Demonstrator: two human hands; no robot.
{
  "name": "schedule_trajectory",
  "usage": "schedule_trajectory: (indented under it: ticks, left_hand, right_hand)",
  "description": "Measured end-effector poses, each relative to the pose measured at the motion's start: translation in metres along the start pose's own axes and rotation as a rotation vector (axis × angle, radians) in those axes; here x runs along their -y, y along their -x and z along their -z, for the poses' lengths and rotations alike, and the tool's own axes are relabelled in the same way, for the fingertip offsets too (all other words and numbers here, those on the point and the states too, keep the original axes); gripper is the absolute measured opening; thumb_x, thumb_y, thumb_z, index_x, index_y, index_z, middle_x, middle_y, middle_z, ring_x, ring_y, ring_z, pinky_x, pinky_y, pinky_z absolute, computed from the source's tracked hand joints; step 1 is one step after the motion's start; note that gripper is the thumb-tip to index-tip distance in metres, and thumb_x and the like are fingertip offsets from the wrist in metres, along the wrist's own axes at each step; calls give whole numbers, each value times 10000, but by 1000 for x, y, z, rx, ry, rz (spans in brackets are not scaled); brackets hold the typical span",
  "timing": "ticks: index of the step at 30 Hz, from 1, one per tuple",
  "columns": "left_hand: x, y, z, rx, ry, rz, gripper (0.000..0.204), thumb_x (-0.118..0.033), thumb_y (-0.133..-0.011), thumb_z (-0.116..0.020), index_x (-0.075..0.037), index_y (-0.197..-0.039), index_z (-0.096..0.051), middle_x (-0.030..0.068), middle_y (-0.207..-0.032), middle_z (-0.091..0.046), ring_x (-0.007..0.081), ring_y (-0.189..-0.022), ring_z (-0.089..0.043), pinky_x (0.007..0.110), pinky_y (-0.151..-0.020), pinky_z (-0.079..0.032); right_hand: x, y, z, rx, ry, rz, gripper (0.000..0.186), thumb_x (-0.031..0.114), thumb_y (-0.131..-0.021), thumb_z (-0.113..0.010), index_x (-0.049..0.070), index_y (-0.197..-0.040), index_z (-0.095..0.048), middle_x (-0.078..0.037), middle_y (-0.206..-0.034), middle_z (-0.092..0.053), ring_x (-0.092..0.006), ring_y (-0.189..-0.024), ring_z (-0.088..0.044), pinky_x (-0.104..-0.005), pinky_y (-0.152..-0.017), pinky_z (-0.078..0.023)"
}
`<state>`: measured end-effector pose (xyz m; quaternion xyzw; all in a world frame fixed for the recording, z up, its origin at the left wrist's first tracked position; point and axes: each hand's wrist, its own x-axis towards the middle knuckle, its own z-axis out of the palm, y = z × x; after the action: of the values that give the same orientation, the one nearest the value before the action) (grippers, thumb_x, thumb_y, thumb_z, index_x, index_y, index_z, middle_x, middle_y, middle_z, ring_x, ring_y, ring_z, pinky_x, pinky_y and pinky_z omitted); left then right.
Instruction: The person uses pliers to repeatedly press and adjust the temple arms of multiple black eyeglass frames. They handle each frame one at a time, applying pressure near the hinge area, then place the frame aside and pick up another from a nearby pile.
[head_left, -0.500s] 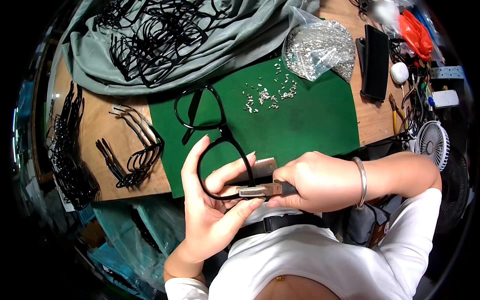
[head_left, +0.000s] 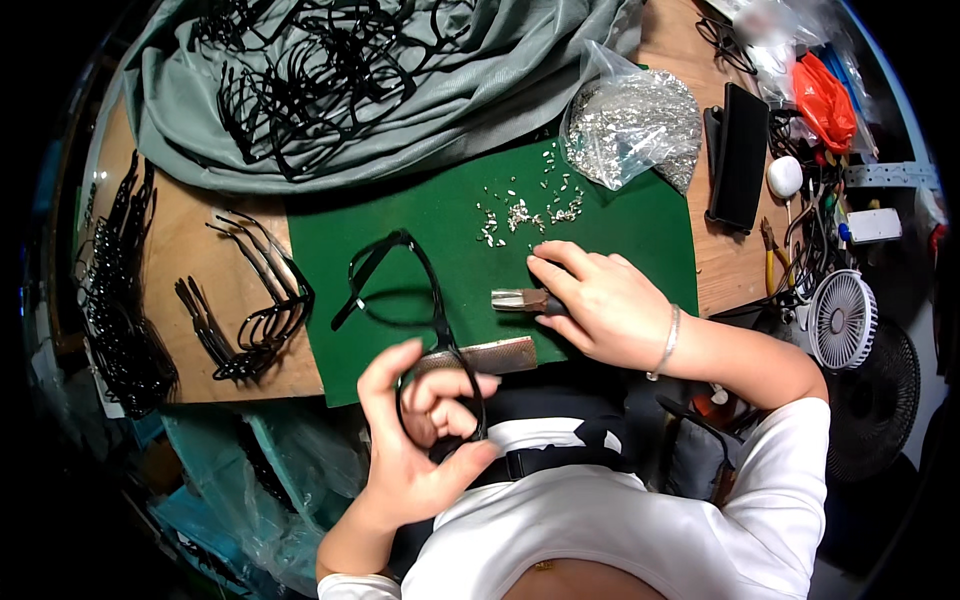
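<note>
A pair of black eyeglass frames (head_left: 437,290) is in my left hand (head_left: 420,440), whose fingers curl through and around the nearer rim. The farther rim and a folded temple stick out over the green mat (head_left: 620,280). My right hand (head_left: 610,305) keeps a pair of pliers (head_left: 520,300) in its grip, the metal jaws pointing left. Its forefinger reaches to the mat just below a scatter of small silvery metal pieces (head_left: 520,215). Whether a piece sits under that fingertip I cannot make out. A flat, rough-faced metal bar (head_left: 500,355) lies at the mat's near edge, behind the glasses.
A clear bag of silvery pieces (head_left: 635,125) stands at the mat's far right. Black frames pile on a grey cloth (head_left: 480,110) at the back; more frames (head_left: 265,320) stand at left. A black case (head_left: 738,155), yellow-handled pliers (head_left: 770,255) and a white fan (head_left: 842,318) are at right.
My right hand has drawn the pliers away from the glasses and moved up toward the scattered pieces. My left hand has lowered the glasses slightly toward me, with the rim tilting.
</note>
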<state>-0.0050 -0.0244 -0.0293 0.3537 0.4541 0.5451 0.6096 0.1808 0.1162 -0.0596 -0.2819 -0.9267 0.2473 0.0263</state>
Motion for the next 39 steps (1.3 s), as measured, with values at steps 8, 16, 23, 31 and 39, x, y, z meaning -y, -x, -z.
schedule_trajectory:
  ticks: [8,16,23,31,39]
  left_hand:
    - [19,6,-15,-102,-27,155,862,172,-661,-534,-154,-1300,-56,211,-1114,-456,171,-871,-565,320,-816,-455]
    - [11,3,-12,-127,269,366,275,52,-826,-449,-5,-1081,-362,142,-1057,-486,148,-899,-549,268,-772,-433]
    - [24,1,-29,-234,34,134,355,28,-837,-453,13,-1161,-308,169,-1027,-524,170,-792,-594,250,-712,-473]
    - [33,-7,-44,-246,-90,-8,517,112,-788,-462,-2,-1238,-232,191,-1028,-513,180,-827,-586,260,-733,-485]
    - [0,-5,-27,-77,236,279,504,110,-792,-462,-12,-1231,-247,165,-1042,-516,137,-773,-588,238,-718,-481]
  right_hand:
    - [-24,-27,-4,-115,-150,-222,160,74,-688,-593,1,-805,-514,-163,-750,-530,-335,-728,-544,-394,-661,-448]
    - [-15,-33,-23,-183,1,-234,178,68,-675,-598,-14,-790,-491,-159,-769,-516,-331,-749,-525,-403,-669,-422]
    - [28,-21,12,-103,-590,-298,140,94,-732,-608,1,-798,-526,-145,-729,-535,-291,-655,-542,-339,-592,-431]
    - [57,-12,-2,-189,-1354,-452,173,155,-808,-599,9,-829,-510,-10,-697,-525,-52,-626,-489,-210,-558,-415]
    - [46,-18,25,242,-1601,-610,175,174,-817,-590,25,-852,-506,0,-679,-521,-59,-591,-493,-186,-541,-396]
